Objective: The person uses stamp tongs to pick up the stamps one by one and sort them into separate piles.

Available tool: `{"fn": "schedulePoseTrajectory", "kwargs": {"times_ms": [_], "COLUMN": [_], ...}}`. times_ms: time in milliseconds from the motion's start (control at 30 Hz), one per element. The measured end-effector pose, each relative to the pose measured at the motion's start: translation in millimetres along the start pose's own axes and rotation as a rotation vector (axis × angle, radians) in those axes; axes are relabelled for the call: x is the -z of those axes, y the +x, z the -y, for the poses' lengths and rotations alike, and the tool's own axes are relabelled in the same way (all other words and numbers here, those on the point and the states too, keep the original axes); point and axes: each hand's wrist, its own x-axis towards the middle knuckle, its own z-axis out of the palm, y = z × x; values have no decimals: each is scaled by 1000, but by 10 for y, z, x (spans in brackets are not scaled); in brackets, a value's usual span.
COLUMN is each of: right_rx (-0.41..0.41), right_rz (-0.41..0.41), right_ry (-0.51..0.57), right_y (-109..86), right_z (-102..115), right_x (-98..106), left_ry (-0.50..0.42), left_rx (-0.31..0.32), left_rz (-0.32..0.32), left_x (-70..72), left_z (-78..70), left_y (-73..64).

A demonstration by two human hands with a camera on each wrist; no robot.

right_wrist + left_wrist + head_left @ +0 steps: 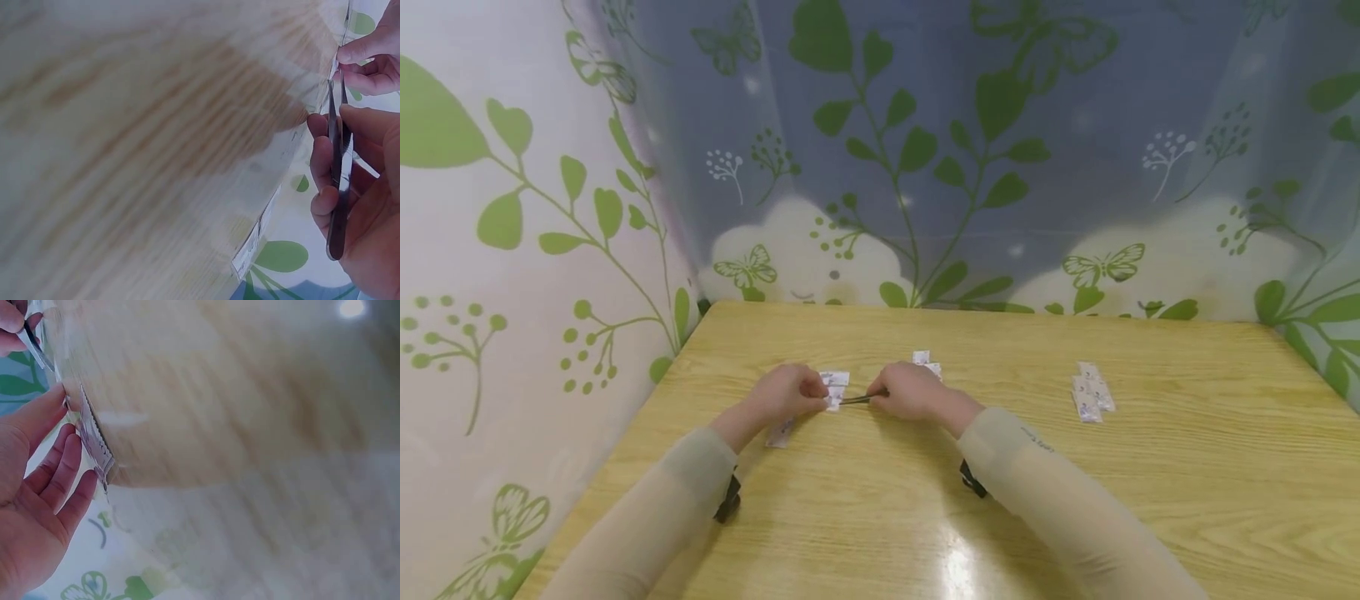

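My right hand [913,390] holds metal tweezers [337,187] between the thumb and curled fingers. The tweezer tips point left toward small white printed packets [836,379] on the table, their arms slightly apart in the right wrist view. On the other side of these packets is my left hand [786,393], thumb and index finger pinching at the edge of one by the tips. Another packet [779,433] lies just below the left hand, partly covered by it; its serrated edge shows in the left wrist view. Behind the right hand are more packets [921,357], partly hidden.
A cluster of overlapping small packets [1092,392] lies on the right side of the wooden table [1187,467]. Cloth with green leaves and butterflies hangs behind the table [940,167] and along its left side. Black wrist straps [973,479] show under the sleeves.
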Motion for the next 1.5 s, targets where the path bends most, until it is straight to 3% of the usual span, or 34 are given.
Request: {"fn": "schedulePoseTrajectory", "kwargs": {"times_ms": [200, 900, 1500], "right_rx": [6, 6, 31], "right_rz": [22, -14, -84], "right_ry": [34, -12, -46], "right_y": [0, 43, 98], "right_z": [18, 24, 38], "right_x": [-27, 16, -52], "left_ry": [14, 0, -32], "left_rx": [-9, -1, -11], "left_rz": [-8, -7, 6], "left_x": [-14, 19, 37], "left_z": [13, 7, -34], "left_y": [-21, -13, -53]}}
